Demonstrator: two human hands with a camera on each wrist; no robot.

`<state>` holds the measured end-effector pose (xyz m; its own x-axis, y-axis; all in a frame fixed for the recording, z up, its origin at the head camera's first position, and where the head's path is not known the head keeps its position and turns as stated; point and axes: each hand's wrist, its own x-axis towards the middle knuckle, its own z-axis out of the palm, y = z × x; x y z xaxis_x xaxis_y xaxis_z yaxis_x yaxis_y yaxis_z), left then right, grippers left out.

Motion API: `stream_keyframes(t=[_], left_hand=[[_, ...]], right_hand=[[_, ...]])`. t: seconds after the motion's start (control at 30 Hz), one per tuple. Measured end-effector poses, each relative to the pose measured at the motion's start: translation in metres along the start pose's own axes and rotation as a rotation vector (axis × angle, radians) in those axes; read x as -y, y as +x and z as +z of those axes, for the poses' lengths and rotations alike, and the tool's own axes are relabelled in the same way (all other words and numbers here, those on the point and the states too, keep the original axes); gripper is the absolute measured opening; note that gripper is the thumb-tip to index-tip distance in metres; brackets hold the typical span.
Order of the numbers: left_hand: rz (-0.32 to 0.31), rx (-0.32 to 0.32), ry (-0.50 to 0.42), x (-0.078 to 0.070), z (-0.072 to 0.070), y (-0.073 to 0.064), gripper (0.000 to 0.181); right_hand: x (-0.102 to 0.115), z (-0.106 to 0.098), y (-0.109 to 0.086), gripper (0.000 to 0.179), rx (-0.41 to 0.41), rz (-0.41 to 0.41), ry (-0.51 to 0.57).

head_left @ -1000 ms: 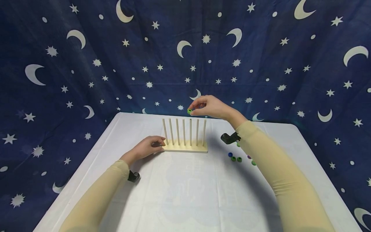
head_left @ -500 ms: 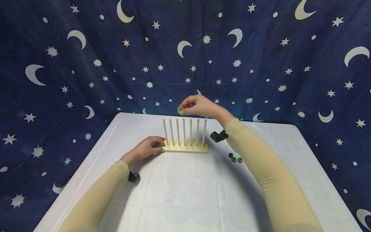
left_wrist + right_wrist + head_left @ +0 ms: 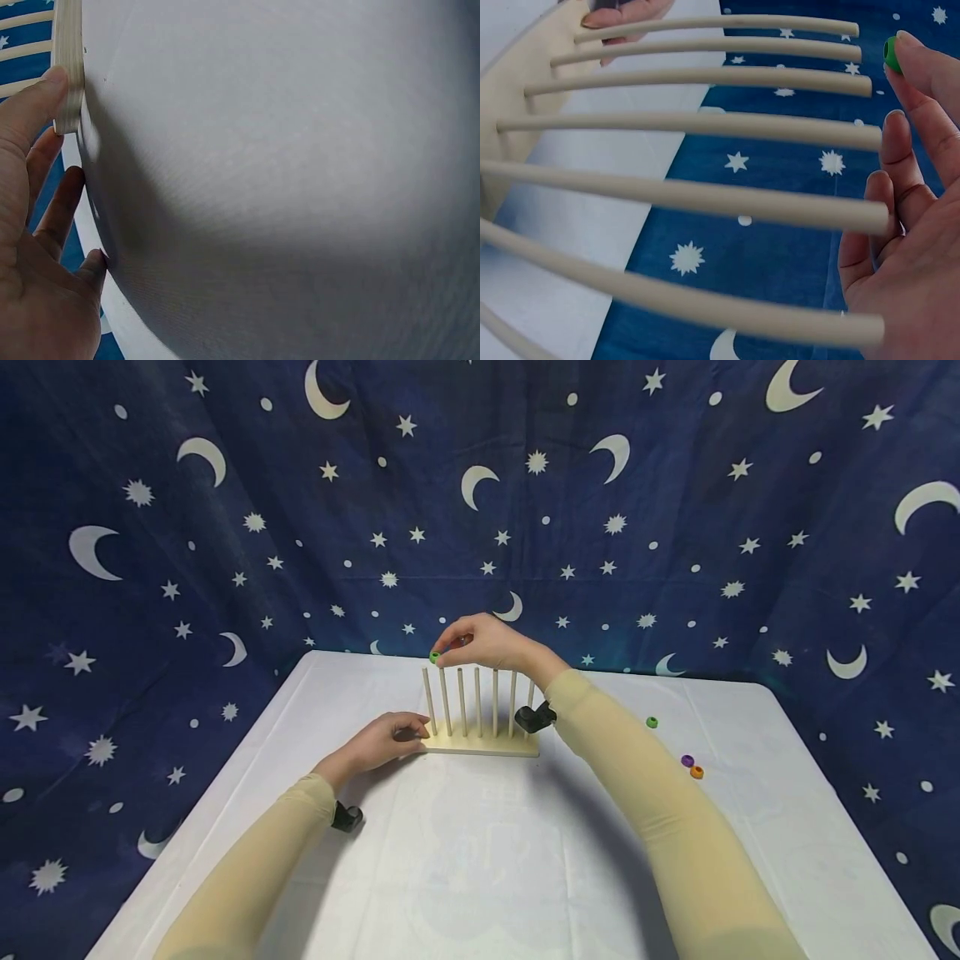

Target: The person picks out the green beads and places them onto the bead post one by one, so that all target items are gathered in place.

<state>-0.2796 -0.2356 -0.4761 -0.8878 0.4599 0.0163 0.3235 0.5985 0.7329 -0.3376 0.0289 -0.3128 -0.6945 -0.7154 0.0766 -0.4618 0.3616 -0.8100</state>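
Note:
A pale wooden rack (image 3: 483, 745) with a row of several upright pegs (image 3: 461, 703) stands on the white table. My left hand (image 3: 381, 742) grips the rack's left end; in the left wrist view its thumb (image 3: 46, 94) lies against the base edge. Above the leftmost pegs, my right hand (image 3: 487, 642) pinches a green bead (image 3: 434, 657) between thumb and fingertips. The right wrist view has that bead (image 3: 892, 55) just beyond the peg tips, apart from them, its hole partly visible. The right hand and forearm hide parts of the right-hand pegs.
To the right of my right sleeve lie a loose green bead (image 3: 652, 722), a purple bead (image 3: 687, 761) and an orange bead (image 3: 697, 772). A dark blue cloth (image 3: 420, 460) with moons and stars hangs behind the table (image 3: 465, 860).
My right hand has moved left with the green bead, to above the leftmost pegs. Its forearm now covers the blue and green beads seen before and uncovers others. The left hand stays put.

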Motion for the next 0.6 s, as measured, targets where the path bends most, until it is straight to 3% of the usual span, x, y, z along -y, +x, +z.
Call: stream_keyframes(t=[0.6], left_hand=[[-0.001,0.006,0.011,-0.001,-0.002,-0.002,0.014]], right_hand=[[-0.001,0.012,0.014,0.020,0.036,-0.019,-0.016]])
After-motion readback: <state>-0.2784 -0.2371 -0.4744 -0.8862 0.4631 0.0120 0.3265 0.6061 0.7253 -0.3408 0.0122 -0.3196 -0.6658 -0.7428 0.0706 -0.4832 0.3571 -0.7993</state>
